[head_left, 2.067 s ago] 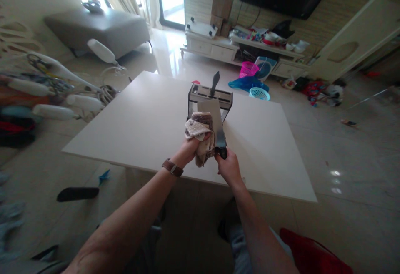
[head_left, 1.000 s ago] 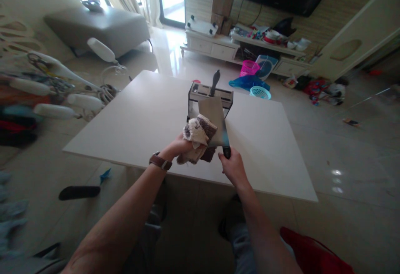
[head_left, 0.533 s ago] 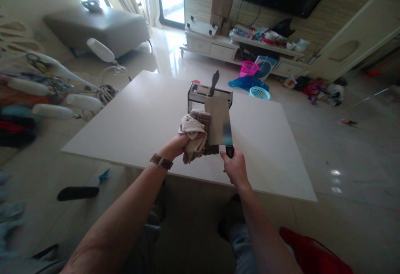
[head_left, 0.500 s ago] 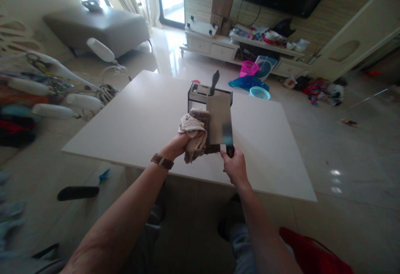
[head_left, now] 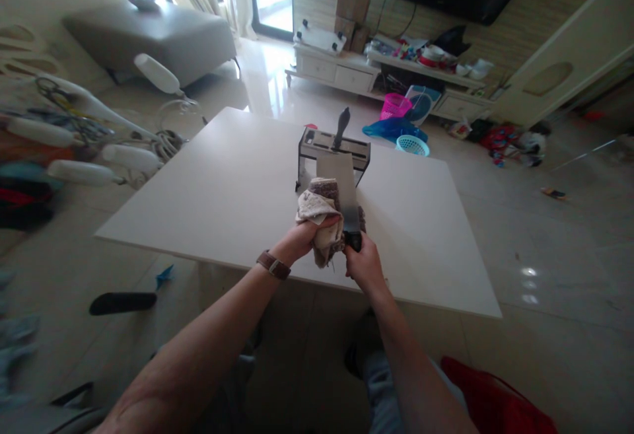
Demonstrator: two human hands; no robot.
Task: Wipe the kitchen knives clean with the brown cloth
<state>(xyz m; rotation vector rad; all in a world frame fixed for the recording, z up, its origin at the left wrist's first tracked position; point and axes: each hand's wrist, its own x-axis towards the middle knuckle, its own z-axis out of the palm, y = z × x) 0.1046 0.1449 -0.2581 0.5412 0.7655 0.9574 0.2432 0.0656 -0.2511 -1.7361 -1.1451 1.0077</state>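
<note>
My right hand [head_left: 365,263] is closed round the black handle of a cleaver [head_left: 341,180], its broad blade pointing away from me above the table. Bunched in my left hand [head_left: 303,237] is a beige and brown cloth [head_left: 321,213], pressed along the left side of the blade. Part of the cloth shows past the blade's right edge as well. Just beyond the blade stands a knife block [head_left: 310,146] with a black-handled utensil [head_left: 341,127] upright in it. The blade hides part of the block's front.
The white table [head_left: 212,183] spreads on both sides of my hands. A light-blue basket [head_left: 413,146], a pink basket [head_left: 395,106] and a blue plastic bag [head_left: 391,129] are on the floor past its far edge. A low cabinet [head_left: 317,67] lines the wall. Red fabric [head_left: 490,397] lies at lower right.
The cloth and my left hand have moved right, across the blade. The cleaver has shifted slightly left and is turned more edge-on, showing a narrower blade.
</note>
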